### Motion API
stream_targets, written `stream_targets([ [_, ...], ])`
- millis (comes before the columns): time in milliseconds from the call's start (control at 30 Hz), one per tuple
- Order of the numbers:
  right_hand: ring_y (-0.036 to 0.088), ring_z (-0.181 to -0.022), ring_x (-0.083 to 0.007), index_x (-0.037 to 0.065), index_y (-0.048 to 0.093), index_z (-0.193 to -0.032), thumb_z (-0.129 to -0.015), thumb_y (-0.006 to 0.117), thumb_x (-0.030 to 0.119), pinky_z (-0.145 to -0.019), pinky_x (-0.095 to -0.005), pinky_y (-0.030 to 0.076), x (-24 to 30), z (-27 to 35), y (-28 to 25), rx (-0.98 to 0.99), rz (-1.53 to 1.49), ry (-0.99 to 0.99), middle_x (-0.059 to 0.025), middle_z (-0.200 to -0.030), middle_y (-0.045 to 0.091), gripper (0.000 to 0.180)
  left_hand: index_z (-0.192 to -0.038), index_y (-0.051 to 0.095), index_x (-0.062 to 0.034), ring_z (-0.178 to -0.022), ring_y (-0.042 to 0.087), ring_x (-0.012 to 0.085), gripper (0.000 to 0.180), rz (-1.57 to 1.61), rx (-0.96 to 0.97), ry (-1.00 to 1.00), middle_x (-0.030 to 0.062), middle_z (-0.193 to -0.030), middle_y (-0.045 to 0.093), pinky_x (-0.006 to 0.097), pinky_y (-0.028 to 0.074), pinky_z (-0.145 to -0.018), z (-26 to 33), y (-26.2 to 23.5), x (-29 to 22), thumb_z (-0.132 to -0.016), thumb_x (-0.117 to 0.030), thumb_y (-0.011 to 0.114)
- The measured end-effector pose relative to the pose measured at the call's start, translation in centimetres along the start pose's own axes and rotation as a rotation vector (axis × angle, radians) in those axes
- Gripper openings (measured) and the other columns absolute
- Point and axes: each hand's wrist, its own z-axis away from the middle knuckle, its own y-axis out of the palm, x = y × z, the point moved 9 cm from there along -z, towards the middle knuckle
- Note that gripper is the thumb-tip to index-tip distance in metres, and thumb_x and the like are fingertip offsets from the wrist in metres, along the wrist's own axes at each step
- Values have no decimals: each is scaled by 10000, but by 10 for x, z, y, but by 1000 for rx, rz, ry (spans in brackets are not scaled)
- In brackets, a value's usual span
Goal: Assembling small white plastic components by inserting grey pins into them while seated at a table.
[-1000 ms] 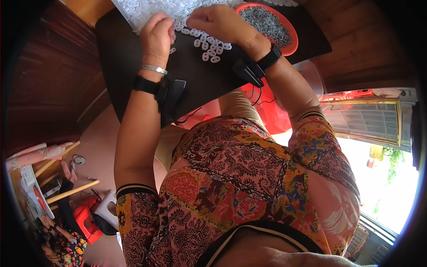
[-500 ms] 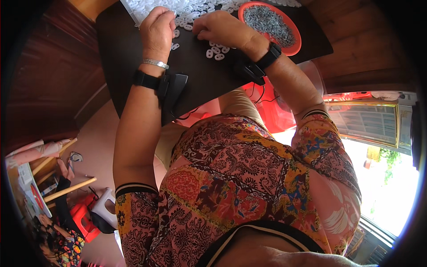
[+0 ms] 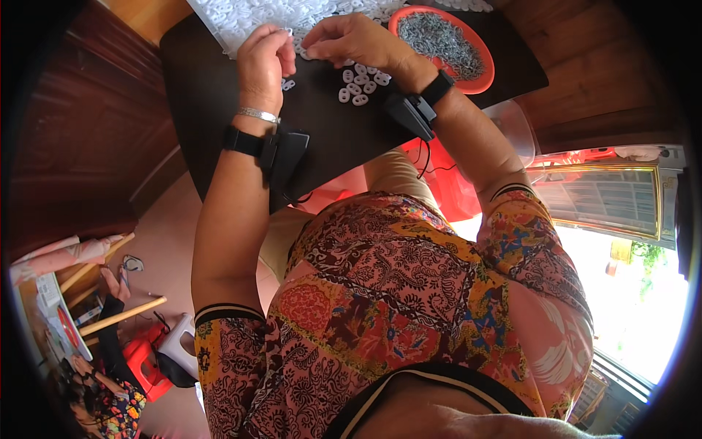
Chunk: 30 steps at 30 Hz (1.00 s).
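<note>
A dark table (image 3: 219, 110) is seen at the top of the view, with wooden flooring around it. Across its far edge a large heap of small white plastic pieces (image 3: 248, 14) is spread. To the right of the heap an orange bowl (image 3: 482, 77) is set on the table, filled with small grey metal parts (image 3: 442, 40). The left hand (image 3: 262, 62) is held above the table just beside the heap, its fingers curled closed; a small white piece seems to be pinched at the fingertips, though this cannot be told for sure. The right hand (image 3: 358, 40) is held close beside it, fingers bent and pinched together, and what is gripped cannot be made out. A black band with a dark device is worn on each wrist. Below the right hand, a small cluster of loose white pieces (image 3: 356, 89) is scattered on the dark tabletop.
</note>
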Motion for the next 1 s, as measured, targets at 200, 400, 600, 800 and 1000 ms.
stream_targets([
  [200,610,-724,-109,5,656,-1031,-815,675,167,-657,-237,529,13,-9,18,96,-222,-79,-51,-856,650,271,-724,549,-28,-467,457,123,158,157,-1,-92,33,-583,528,244,343,-445,-1,-4,13,-833,-137,513],
  [400,577,-696,-74,29,656,-1042,-836,685,233,-644,-206,488,0,-3,15,54,-258,-48,-6,-818,643,291,-779,544,-20,-488,485,153,149,239,60,-147,44,-606,524,259,361,-459,2,3,20,-850,-148,514],
  [600,547,-640,-59,40,669,-1013,-854,669,253,-591,-199,466,0,1,9,-54,-254,-73,11,-767,627,265,-791,534,-32,-488,478,179,148,328,-34,-192,47,-603,514,279,371,-473,5,6,27,-862,-159,507],
  [800,536,-629,-49,36,650,-1069,-859,662,194,-583,-186,454,17,5,5,-128,-285,-201,11,-773,633,263,-783,527,-39,-503,481,184,154,379,19,-193,55,-613,523,287,376,-489,5,9,27,-862,-170,509],
  [1000,546,-644,-50,41,622,-1149,-866,637,112,-599,-189,461,13,4,7,-92,-319,-176,4,-767,638,292,-781,525,-33,-513,475,176,155,320,29,-133,63,-623,528,289,381,-507,4,6,18,-860,-164,505],
])
